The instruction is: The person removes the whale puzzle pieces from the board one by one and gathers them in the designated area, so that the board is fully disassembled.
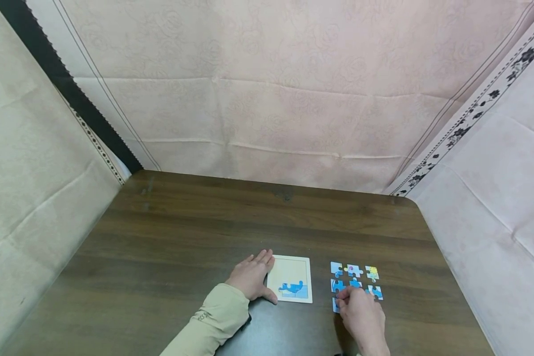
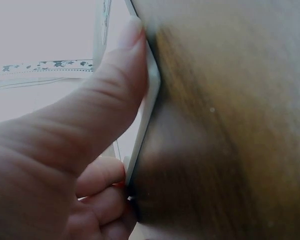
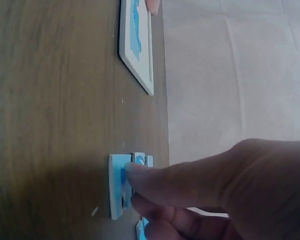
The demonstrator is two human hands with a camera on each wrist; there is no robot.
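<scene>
A square cream puzzle board [image 1: 293,267] lies on the table, with several joined blue pieces [image 1: 295,289] in its lower part. My left hand [image 1: 252,278] rests along the board's left side, its fingers extended near the far corner and the thumb at the near corner. In the left wrist view the thumb [image 2: 97,102] lies against the board's pale edge [image 2: 152,85]. To the right, my right hand [image 1: 362,314] is over the loose pieces; its thumb and forefinger pinch the near-left blue puzzle piece [image 3: 117,200], partly hidden by the fingers.
Several loose puzzle pieces [image 1: 353,270] lie in rows right of the board, some hidden under the right hand. The brown wooden table [image 1: 182,237] stretches out around them. Pale patterned cloth [image 1: 271,109] hangs behind the table and at both sides.
</scene>
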